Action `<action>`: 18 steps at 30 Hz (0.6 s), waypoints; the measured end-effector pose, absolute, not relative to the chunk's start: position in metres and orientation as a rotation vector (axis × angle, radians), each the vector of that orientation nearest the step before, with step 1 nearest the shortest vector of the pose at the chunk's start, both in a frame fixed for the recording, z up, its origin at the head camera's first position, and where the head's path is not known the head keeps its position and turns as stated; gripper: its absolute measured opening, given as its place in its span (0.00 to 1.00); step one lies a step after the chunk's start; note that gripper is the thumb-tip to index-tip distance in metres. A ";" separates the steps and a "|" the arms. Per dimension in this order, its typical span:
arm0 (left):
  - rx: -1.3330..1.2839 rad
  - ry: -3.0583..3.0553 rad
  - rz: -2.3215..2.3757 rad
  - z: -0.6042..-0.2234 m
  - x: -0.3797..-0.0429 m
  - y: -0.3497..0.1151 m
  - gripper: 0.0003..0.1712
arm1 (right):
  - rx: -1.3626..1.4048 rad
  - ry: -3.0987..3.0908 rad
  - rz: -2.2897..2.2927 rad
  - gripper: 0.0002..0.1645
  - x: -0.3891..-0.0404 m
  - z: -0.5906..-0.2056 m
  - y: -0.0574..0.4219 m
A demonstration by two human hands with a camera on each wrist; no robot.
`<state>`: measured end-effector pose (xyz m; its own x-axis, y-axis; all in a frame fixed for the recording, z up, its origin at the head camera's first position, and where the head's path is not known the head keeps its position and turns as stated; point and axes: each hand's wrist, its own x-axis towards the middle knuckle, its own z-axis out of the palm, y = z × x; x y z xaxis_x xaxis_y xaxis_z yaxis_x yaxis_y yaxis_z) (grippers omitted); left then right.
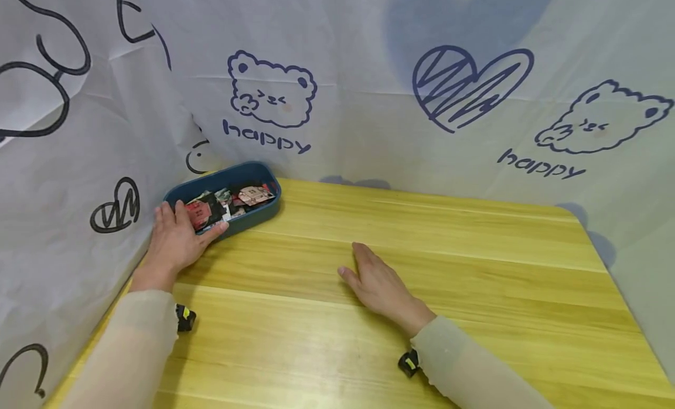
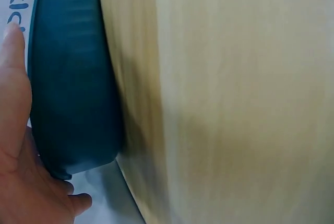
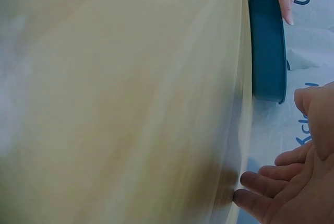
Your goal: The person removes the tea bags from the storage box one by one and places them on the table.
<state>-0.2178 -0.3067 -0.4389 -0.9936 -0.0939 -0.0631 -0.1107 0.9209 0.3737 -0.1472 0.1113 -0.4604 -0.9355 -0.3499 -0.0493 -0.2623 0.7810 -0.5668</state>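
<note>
Blue tray (image 1: 253, 215) of packets (image 1: 211, 207) is clasped at its near end by left hand (image 1: 174, 239); right hand (image 1: 379, 286) lies flat, empty, on table (image 1: 422, 280); nothing removed yet.

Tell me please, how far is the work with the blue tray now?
Done: nothing visible yet. In hand: the left hand grips the near end of the dark blue oval plastic tray, full of small printed packets, in the table's corner. The right hand rests flat on the yellow wooden table. Left: everything else.

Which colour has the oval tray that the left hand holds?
Dark teal blue tray; head view shows it best.
</note>
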 end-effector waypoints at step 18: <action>-0.080 3.070 0.589 -0.451 -0.209 -0.295 0.69 | -0.510 2.807 -0.890 0.47 -0.145 -0.459 0.110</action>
